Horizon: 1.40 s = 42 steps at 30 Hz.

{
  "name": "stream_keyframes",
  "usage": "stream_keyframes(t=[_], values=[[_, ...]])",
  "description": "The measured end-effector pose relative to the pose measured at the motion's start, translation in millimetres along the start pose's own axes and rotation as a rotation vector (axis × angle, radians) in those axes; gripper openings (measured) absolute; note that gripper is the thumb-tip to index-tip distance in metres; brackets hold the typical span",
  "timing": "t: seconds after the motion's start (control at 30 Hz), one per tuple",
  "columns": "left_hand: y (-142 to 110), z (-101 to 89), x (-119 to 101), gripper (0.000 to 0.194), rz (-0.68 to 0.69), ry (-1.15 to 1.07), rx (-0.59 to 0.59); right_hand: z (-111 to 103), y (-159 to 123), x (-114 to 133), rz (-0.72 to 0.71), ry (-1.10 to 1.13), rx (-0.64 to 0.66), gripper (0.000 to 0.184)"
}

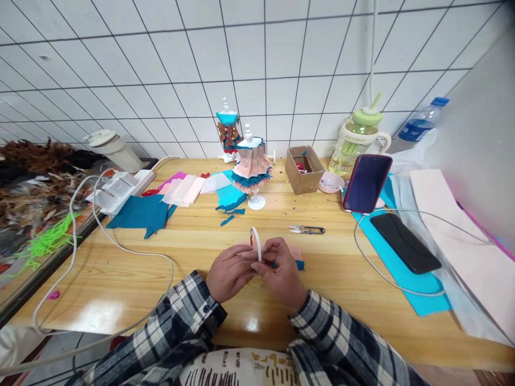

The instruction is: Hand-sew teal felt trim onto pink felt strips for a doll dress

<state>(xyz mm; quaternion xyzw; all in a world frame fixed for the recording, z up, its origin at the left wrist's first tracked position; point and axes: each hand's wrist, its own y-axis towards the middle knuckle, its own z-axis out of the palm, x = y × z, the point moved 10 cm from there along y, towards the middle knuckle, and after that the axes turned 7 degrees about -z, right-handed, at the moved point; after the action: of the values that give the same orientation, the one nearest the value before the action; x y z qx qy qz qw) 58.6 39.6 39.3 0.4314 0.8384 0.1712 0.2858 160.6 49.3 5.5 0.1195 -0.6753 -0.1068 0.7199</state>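
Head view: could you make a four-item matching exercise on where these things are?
1. White band
2. Snips
3. Black phone
4. Cardboard box

A. Lying flat, partly over a blue sheet
B. At the fingertips of the left hand and right hand
C. Beside a pink bowl
D. On the wood, blades toward picture left

Pairs: 1-B, 2-D, 3-A, 4-C

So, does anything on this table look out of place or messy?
Mostly stray scraps: small dark bits are scattered in front of the cardboard box, a ragged teal strip lies loose near the little ruffled dress, and a magenta scrap sits alone at the left. They look like offcuts.
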Motion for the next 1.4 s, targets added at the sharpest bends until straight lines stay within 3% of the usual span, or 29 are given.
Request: stream_keyframes(t=[0.23,0.47,0.7,0.9,1.17,1.4], values=[[2,-4.7,2,0.024,-0.028,0.018,-0.027,0,1,6,-0.024,0.003,0.022,0.027],[1,-1.1,9,0.025,-0.091,-0.029,0.008,-8,1,17,-0.103,-0.002,-0.004,0.017],[-1,-0.5,3,0.025,-0.070,-0.021,0.044,0,4,14,-0.094,-0.143,0.056,0.022],[0,-1.7,7,0.018,-0.074,0.108,0.006,-9,6,12,-0.072,-0.464,0.027,0.016],[-1,2.6,8,0.020,-0.067,0.159,0.032,-8,8,9,-0.051,-0.468,0.049,0.005],[0,4.3,9,0.019,-0.076,0.156,0.041,-8,8,4,0.002,-0.364,0.037,0.025]])
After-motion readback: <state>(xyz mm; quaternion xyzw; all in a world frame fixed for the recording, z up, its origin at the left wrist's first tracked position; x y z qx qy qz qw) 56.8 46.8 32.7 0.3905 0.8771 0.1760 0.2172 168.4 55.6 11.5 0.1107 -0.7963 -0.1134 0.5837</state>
